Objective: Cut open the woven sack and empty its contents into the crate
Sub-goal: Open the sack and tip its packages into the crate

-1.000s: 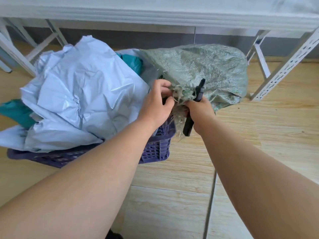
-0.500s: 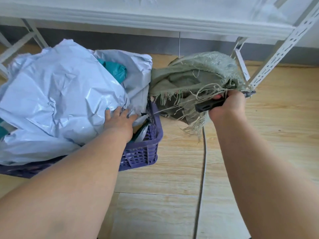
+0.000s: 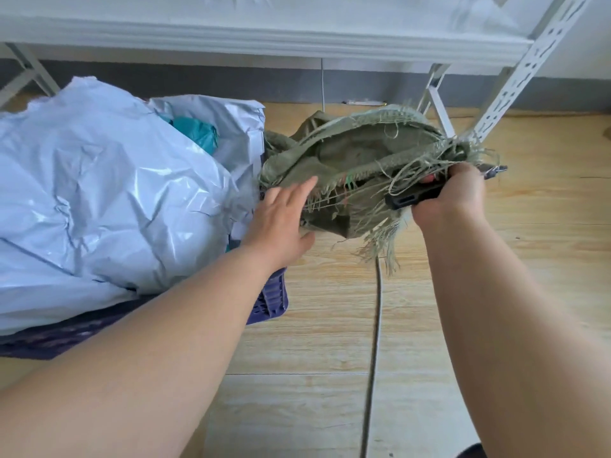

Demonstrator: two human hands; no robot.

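A green woven sack (image 3: 350, 157) with a frayed, cut edge hangs limp and crumpled, its open mouth turned towards me. My right hand (image 3: 453, 196) grips the sack's frayed edge together with a black utility knife (image 3: 410, 198). My left hand (image 3: 284, 214) is open, its fingertips touching the sack's lower edge. Left of the sack a purple plastic crate (image 3: 269, 302) sits on the floor, heaped with large pale grey plastic mailer bags (image 3: 109, 196) and a teal one (image 3: 196, 132).
A white metal shelf (image 3: 264, 38) runs across the top, its perforated leg (image 3: 529, 61) slanting down behind the sack. Pale wood-look floor tiles (image 3: 330, 342) lie below and to the right. A grey skirting strip runs under the shelf.
My left hand left the bags in the crate and moved right to the sack. My right hand turned the sack's mouth towards me and stayed clamped on sack and knife.
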